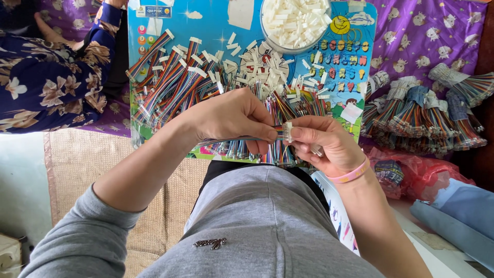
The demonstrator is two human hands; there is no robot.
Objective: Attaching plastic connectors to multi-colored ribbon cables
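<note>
1. Work board (216,15): bright blue, covered with loose rainbow ribbon cables (170,77) and white plastic connector housings (257,69); a bowl (267,38) of more housings sits at its far edge.
2. Bundled finished cables (422,110): lying well to the right, clear of the hands.
3. Left hand (231,118): pinching a ribbon cable (231,139), long axis running left to right.
4. Right hand (324,141): gripping a white housing (289,131) at the cable's right end, apparently touching it.
</note>
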